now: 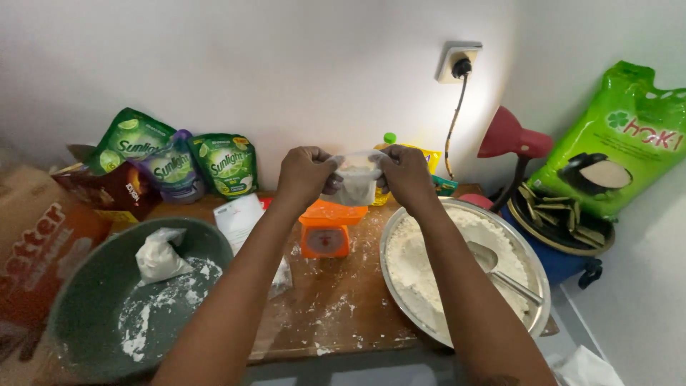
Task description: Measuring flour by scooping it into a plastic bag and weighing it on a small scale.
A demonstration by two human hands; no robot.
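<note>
A small clear plastic bag (355, 179) of flour is hanging just above the orange kitchen scale (327, 230), pinched at its top edge by the left hand (306, 174) and right hand (404, 174), fingers clamping the rim. Right of the scale a metal tray (534, 266) is holding flour and a spoon (500, 268); left of it, a green bowl (93, 286) is holding a tied bag (160, 257).

scale (325, 230) between bowl (86, 286), flour tray (537, 286)
</note>
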